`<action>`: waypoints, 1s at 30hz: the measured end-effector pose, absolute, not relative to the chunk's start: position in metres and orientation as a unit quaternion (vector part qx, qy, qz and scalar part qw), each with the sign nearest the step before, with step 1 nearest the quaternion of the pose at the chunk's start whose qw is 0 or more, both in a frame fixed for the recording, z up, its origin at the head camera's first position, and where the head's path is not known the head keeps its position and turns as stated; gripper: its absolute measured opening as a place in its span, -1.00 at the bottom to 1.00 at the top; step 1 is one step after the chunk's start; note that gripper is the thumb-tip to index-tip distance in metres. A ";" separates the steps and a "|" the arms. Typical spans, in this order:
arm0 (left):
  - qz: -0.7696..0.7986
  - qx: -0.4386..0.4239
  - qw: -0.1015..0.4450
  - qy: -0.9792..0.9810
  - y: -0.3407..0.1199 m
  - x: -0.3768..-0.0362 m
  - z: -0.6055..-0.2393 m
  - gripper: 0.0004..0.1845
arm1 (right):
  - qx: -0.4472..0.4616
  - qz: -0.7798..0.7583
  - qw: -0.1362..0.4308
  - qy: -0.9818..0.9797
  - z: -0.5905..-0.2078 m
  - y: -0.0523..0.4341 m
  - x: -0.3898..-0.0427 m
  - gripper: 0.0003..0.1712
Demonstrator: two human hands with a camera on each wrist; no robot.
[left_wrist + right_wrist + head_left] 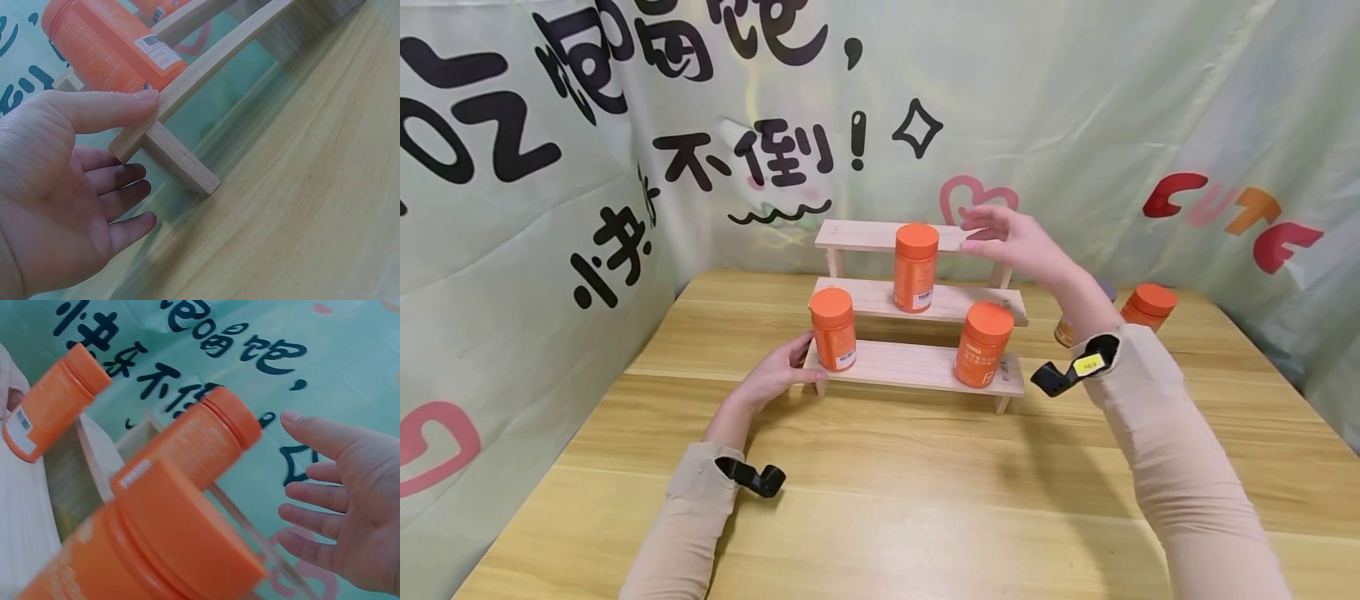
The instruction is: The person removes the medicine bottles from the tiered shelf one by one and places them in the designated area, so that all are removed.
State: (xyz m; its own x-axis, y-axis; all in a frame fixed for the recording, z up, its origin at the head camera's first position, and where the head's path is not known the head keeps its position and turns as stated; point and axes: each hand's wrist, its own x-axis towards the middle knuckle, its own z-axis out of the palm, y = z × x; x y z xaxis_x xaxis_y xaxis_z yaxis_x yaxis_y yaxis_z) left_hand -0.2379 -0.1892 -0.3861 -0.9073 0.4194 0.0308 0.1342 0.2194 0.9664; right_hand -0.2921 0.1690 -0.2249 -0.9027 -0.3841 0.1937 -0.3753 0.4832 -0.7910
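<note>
A three-step wooden rack [917, 367] stands on the table. One orange bottle [833, 330] sits at the left of the bottom step, another orange bottle [982, 344] at its right, and a third [915, 267] on the middle step. My left hand [778, 371] rests open against the bottom step's left end, thumb [119, 107] on the board edge [181, 94]. My right hand [1011, 240] hovers open in the air right of the middle bottle [206, 440], near the top step, holding nothing.
Two more orange-lidded bottles [1146, 307] stand on the wooden table [880, 492] behind my right forearm. A printed fabric backdrop [550, 167] encloses the table on the left, back and right.
</note>
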 end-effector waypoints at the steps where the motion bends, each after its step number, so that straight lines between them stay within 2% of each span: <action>1: 0.598 0.181 0.119 0.772 -0.189 -0.238 -0.386 -0.12 | -0.225 -0.460 0.009 0.859 -0.227 0.166 -0.293 -0.28; 12: 0.600 0.184 0.120 0.770 -0.188 -0.238 -0.385 -0.12 | -0.242 -0.473 0.049 0.846 -0.238 0.140 -0.292 -0.25; 18: 0.597 0.185 0.119 0.772 -0.188 -0.238 -0.386 -0.11 | -0.264 -0.441 0.040 0.857 -0.238 0.129 -0.291 -0.25; 30: 0.597 0.186 0.118 0.771 -0.190 -0.240 -0.388 -0.12 | -0.245 -0.418 0.036 0.874 -0.240 0.116 -0.294 -0.31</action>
State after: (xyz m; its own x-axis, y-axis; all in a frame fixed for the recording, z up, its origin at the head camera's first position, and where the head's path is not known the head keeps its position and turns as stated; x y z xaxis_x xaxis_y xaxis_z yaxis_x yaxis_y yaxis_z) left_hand -0.2395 -0.1895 -0.3878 -0.9029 0.4278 0.0411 0.1469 0.2175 0.9649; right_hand -0.2936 0.1161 -0.2400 -0.8775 -0.4583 0.1412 -0.3978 0.5312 -0.7480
